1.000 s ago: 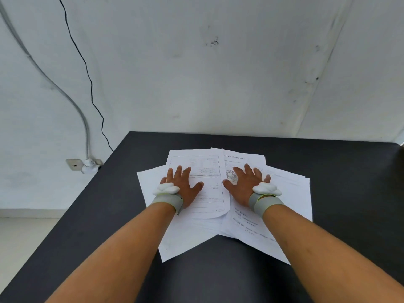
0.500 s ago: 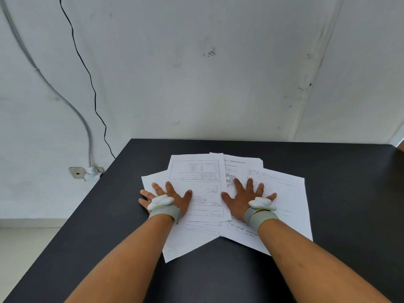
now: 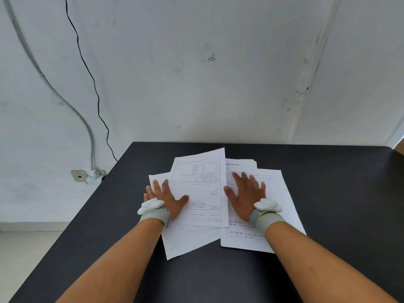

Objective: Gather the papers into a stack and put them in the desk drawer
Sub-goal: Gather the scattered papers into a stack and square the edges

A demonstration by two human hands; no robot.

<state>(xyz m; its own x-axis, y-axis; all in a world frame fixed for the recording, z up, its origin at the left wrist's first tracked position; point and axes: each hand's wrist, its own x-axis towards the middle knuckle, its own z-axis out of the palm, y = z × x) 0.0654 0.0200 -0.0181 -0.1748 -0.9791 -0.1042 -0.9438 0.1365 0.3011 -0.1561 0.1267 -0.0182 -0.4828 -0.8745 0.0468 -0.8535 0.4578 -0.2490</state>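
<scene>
Your hands are both spread flat, palms down, on the loose papers [image 3: 197,193], gripping nothing. The papers lie fanned and overlapping on the black counter [image 3: 328,193], toward its far edge and nearer the left edge than the right, not yet squared into one stack. Your left hand [image 3: 166,199] presses the left side of the spread, its fingers splayed over a lower sheet and its thumb reaching onto the top printed sheet. That top sheet sits slightly tilted, and its far right corner looks a little raised off the pile. Your right hand [image 3: 244,197] lies on the right-hand group of sheets, fingers open and blurred, just beside the right edge of that top sheet. Each wrist carries a grey band with a white device on it: left wristband [image 3: 154,212], right wristband [image 3: 265,215]. Beyond the counter's left edge, a wall socket [image 3: 87,175] with a white plug sits low on the wall, with a grey cable [image 3: 65,101] and a thin black wire [image 3: 91,77] running up from that area. No drawer can be seen from this view.
</scene>
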